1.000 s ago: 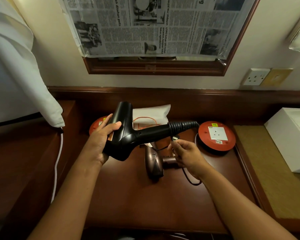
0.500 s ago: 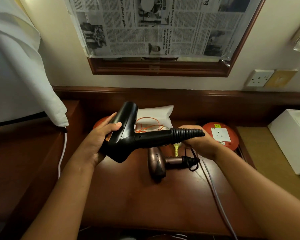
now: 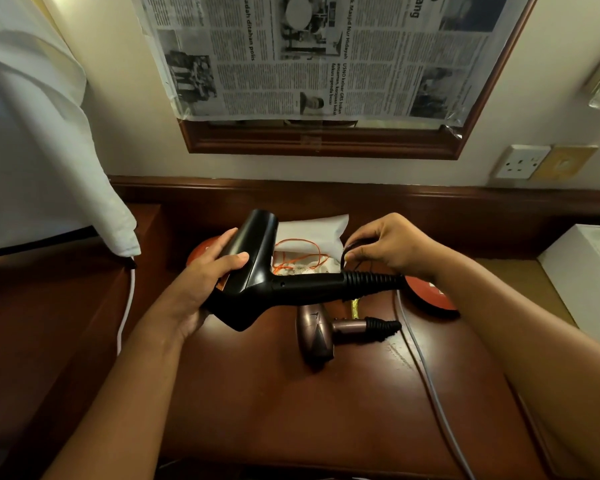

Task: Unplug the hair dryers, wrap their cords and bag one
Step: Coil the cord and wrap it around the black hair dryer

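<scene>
While two hands (image 3: 205, 282) (image 3: 392, 251) grip one black dryer (image 3: 257, 271) and its cord (image 3: 347, 251), one bronze dryer (image 3: 321, 336) lies below.

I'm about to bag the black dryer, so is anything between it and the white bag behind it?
Nothing visible blocks it. The black dryer, held in the left hand, sits just in front of the white bag; only the bag's orange string lies between.
</scene>
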A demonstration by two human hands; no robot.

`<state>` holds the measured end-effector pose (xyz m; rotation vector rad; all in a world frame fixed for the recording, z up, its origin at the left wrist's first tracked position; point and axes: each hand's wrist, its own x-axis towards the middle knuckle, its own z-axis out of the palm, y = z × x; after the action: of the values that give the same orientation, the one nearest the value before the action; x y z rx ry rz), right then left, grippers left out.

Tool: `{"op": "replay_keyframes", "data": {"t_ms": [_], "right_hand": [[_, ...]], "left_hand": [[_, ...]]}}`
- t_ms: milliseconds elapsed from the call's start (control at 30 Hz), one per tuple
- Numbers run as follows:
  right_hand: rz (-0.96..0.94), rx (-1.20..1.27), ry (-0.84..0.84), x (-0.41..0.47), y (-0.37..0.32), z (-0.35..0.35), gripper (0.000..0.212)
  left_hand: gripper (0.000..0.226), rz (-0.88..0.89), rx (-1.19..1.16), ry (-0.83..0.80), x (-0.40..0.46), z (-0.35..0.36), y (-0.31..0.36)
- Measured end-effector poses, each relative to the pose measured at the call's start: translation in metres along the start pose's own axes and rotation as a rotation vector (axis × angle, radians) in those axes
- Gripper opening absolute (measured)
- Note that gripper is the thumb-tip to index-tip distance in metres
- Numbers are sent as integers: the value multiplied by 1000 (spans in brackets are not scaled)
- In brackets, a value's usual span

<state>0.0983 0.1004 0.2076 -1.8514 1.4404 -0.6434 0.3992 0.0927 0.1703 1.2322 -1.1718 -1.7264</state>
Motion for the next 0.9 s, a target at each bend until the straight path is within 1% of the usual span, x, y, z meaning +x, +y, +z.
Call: {"op": "replay_keyframes", "data": {"t_ms": [100,200,233,267,400,500,633,767,833,900], "right_hand": [[-22,-18,8,2,-4,1,10],[-11,-55,-3,4,-6,1,10],[-8,-63,-5,4,-8,2,10],[-11,-75,-2,4,-10,2,9],[-43,-205,43,-2,-17,4,13],[-48,-253,67,-9,-21,6,16],[-51,-280,140,-21,-22,14,22],[-16,-301,143,-36,-25,28,24],[6,-268,165,-41,-26,35,26],[60,-166,189,-44,-25,45,30]], "left_hand": [[79,5,41,37,1,5,2],[92,-6,35,58,3,9,6],[93,-4,46,66,3,10,7],[91,1,57,81,3,11,8],[71,67,92,186,2,20,9],[64,88,54,246,3,24,8],[65,125,-6,315,1,24,8],[65,170,-5,355,0,23,9],[64,195,-8,386,0,24,9],[65,220,-21,423,1,25,8]]}}
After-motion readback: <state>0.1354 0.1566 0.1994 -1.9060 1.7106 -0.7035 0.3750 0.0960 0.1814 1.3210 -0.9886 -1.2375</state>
